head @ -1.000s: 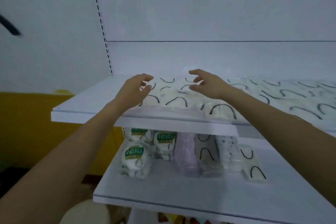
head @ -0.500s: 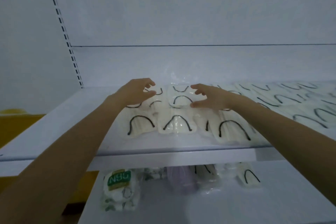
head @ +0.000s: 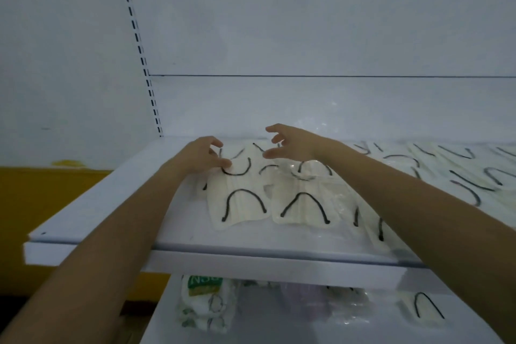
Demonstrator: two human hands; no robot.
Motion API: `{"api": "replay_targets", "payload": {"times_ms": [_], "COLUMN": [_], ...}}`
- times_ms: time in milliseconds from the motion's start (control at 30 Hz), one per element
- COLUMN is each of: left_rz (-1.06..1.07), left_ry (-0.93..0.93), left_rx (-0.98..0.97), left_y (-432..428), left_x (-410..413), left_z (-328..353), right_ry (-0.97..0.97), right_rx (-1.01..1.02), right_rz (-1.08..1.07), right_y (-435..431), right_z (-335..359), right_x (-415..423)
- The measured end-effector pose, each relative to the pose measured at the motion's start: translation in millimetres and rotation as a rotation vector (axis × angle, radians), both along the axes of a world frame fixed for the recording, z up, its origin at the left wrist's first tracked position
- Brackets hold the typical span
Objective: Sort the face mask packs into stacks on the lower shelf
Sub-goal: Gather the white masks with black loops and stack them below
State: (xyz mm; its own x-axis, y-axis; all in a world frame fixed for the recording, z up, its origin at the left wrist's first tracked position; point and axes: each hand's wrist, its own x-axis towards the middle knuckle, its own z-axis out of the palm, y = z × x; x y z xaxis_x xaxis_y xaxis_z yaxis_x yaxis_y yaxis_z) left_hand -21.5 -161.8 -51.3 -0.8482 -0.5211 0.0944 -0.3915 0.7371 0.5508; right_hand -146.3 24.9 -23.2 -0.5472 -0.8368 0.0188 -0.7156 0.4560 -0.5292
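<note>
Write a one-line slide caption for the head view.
Left hand and right hand reach over cream mask packs on the upper shelf.

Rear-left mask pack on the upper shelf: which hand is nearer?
Left. The left hand is at the rear-left mask pack, on its left edge, thumb at its black loop; contact unclear. The right hand hovers apart to its right, over neighbouring packs.
</note>
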Motion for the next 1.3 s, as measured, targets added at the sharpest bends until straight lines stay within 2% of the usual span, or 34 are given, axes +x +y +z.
{"api": "replay_targets", "payload": {"times_ms": [67, 200, 300, 400, 467, 533, 600, 733, 933, 1133, 1200, 1300], "left_rz": [-0.032, -0.05, -0.016, -0.04, -0.11, -0.145, -0.107, 0.113, 0.22, 0.163, 0.181, 0.249], "left_ry": [0.157, 0.591, 0.78, 0.817, 0.729, 0.646, 0.621, 0.495, 0.432, 0.416, 0.396, 0.397], "left_rx": [0.025, 0.155, 0.188, 0.397, 0.528, 0.507, 0.4, 0.186, 0.081, 0.065, 0.033, -0.033], "left_y": [-2.7, -5.3, -2.7, 0.7, 1.9, 1.7, -2.7, -21.4, -33.5, -28.0, -28.4, -30.2], "left_x": [1.5, 5.1, 4.8, 8.7, 12.0, 14.1, 15.3, 18.1, 19.6, 15.9, 14.4, 15.0], "left_z": [0.3, 6.7, 11.3, 15.3, 15.8, 14.7, 13.5, 6.1, -0.1, -2.4, -4.3, -4.7], "right_ry": [-0.027, -0.189, -0.33, -0.433, -0.441, -0.436, -0.396, -0.182, 0.026, 0.111, 0.125, -0.049], "right_rx": [-0.009, -0.145, -0.302, -0.565, -0.711, -0.786, -0.747, -0.458, 0.016, 0.168, 0.207, 0.048], "right_rz": [0.034, 0.053, 0.099, 0.067, -0.005, -0.057, -0.09, -0.089, 0.084, -0.115, -0.089, 0.031], "right_y": [-6.5, -15.4, -18.5, -23.8, -29.6, -35.8, -42.0, -47.4, -43.5, -36.0, -34.6, -34.3], "right_z": [-3.0, -5.7, -6.5, 0.3, 7.7, 11.4, 8.7, -14.8, -35.9, -31.1, -34.9, -30.5], "right_x": [1.9, 4.7, 8.4, 12.3, 11.6, 6.8, 0.9, -2.5, 0.5, -13.6, -12.7, -0.1]}}
